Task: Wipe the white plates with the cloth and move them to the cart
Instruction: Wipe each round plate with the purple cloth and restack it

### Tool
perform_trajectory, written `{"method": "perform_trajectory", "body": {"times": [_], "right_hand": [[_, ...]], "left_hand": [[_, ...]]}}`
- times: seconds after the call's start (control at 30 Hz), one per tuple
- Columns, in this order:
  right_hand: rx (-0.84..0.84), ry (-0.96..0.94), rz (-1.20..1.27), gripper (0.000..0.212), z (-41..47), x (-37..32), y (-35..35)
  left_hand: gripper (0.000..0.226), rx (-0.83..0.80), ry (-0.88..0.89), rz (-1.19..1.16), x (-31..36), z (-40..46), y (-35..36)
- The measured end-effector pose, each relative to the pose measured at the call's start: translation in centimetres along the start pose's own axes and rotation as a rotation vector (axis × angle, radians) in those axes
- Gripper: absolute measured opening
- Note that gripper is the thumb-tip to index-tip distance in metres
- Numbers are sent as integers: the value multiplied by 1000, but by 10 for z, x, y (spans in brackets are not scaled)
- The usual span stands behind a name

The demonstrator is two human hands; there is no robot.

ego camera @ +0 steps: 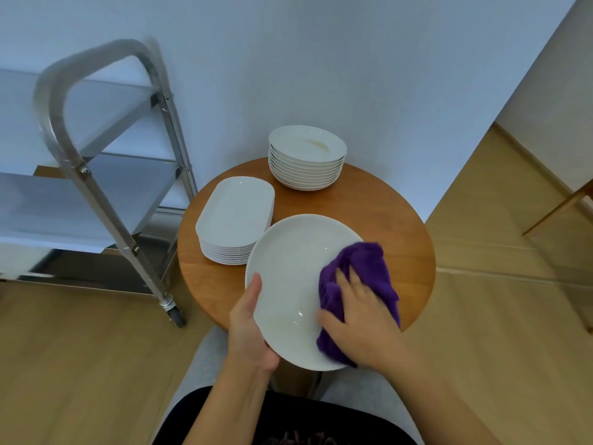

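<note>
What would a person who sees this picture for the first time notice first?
First the purple cloth, which the right hand presses on a large round white plate; the left hand grips the plate's left rim, above the near edge of the round wooden table. Behind it stand two stacks: oblong plates at left, round plates near the wall.

One head-worn view — close above, facing forward and down onto the round table (378, 220) and both forearms.

Round white plate (288, 277) tilted above table, purple cloth (369, 271) on its right side
</note>
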State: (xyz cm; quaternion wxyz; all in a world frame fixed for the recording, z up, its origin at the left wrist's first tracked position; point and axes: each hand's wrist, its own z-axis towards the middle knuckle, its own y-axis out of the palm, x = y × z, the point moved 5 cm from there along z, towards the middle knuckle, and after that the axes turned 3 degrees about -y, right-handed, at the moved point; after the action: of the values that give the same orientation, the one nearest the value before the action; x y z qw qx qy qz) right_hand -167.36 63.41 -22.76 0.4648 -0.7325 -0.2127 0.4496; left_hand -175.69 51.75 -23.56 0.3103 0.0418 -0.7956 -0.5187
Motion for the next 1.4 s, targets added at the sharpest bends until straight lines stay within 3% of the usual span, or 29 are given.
{"method": "perform_trajectory", "body": {"times": [0.13,0.3,0.47,0.57,0.63,0.73,0.83,0.9,0.97,1.1,1.27,1.4], "right_hand": [[124,-40,98,74,32,-15,-12],[178,-283,70,69,28,-68,-1],[-167,-468,361,64,0,-82,13],[-266,-452,255,81,-15,-64,10],[-107,-379,3,76,-22,-58,7],[338,-388,-91,33,-31,-70,-5],[488,-350,132,26,-31,-66,-18],[515,-215,500,37,-28,-52,-34],[457,-62,958,36,-21,-34,-46],[305,-6,1542,39,-21,-18,-52],[181,65,1913,31,-25,-4,-29],[303,231,1736,27,-18,17,-20]], "left_hand": [[42,16,16,-1,2,0,4],[43,8,4,11,3,1,7],[45,42,17,27,19,3,1],[49,137,-17,-26,23,6,3],[37,179,48,-21,28,10,9],[31,198,76,-11,31,17,23],[56,202,113,115,40,21,35],[81,134,121,279,47,22,42],[88,85,138,399,51,21,43],[83,509,222,741,58,21,2],[82,129,-86,118,29,28,-13],[64,149,91,149,45,30,-11]]}}
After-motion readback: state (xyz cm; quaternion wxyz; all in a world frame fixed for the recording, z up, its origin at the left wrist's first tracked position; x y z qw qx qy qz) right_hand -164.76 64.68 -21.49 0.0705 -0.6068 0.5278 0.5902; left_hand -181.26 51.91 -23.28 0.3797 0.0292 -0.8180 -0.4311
